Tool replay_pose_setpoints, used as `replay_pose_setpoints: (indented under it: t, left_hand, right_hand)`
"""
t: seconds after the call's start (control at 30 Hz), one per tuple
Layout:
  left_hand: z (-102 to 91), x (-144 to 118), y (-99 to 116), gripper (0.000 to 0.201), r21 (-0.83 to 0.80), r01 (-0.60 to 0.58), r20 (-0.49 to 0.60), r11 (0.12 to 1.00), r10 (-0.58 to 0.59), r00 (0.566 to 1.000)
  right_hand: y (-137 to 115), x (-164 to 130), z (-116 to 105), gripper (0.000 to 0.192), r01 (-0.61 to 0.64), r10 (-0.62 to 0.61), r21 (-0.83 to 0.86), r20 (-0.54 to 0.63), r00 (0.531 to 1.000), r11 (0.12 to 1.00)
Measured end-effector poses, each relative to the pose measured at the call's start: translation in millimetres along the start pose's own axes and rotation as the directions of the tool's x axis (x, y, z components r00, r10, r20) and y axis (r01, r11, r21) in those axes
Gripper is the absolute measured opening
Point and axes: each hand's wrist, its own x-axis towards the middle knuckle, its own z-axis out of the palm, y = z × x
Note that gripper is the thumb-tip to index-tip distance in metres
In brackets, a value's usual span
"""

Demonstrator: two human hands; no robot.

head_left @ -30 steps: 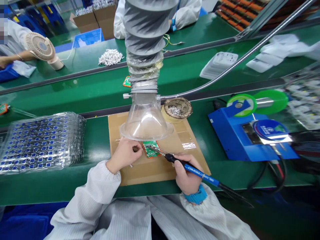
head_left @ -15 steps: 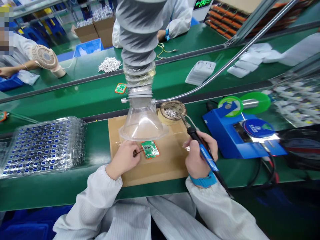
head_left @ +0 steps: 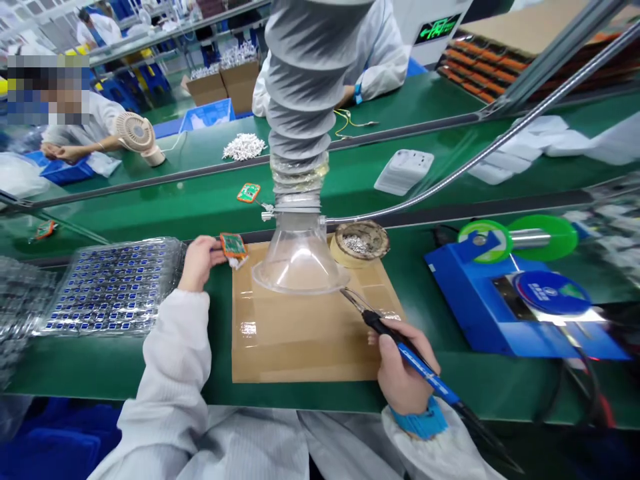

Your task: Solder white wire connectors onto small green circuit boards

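Note:
My left hand (head_left: 197, 261) holds a small green circuit board with an orange edge (head_left: 233, 246) lifted off the brown cardboard mat (head_left: 300, 333), near the mat's far left corner and next to the conveyor's rail. My right hand (head_left: 404, 370) grips a blue-handled soldering iron (head_left: 400, 347) like a pen, its tip pointing up-left just under the rim of the clear fume funnel (head_left: 299, 257). The mat's surface is bare in front of me.
A stack of clear trays of small blue parts (head_left: 113, 283) lies left. A solder-dross tin (head_left: 361, 241) sits behind the mat, a blue soldering station (head_left: 520, 307) with green solder spools right. Another board (head_left: 249, 192) rides the belt. Co-workers sit across.
My left hand lifted the board off the mat and carried it up-left toward the belt. My right hand brought the iron back from the tin to the mat's right side.

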Motion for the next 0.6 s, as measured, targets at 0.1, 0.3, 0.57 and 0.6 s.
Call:
replay_pose_setpoints:
  t: [0.1,0.3,0.57,0.6]
  left_hand:
    - [19.5,38,15,0.022,0.330,-0.224,-0.291,0.917,0.325,0.900]
    - [102.4,57,26,0.039,0.701,-0.506,0.270,0.502,0.470,0.840]
    - [119.5,72,35,0.018,0.637,-0.307,0.084,0.707,0.332,0.940]
    - [111.8,71,35,0.022,0.623,-0.300,0.070,0.722,0.330,0.941]
  right_hand:
    - [3,0,0,0.019,-0.023,0.023,-0.012,0.022,0.999,1.000]
    - [10,3,-3,0.021,-0.001,0.006,-0.073,0.067,0.998,0.997]
    - [9,1,-4,0.020,0.009,-0.006,-0.056,0.059,0.998,0.998]
    - [9,1,-4,0.020,0.009,-0.006,-0.050,0.062,0.998,0.999]
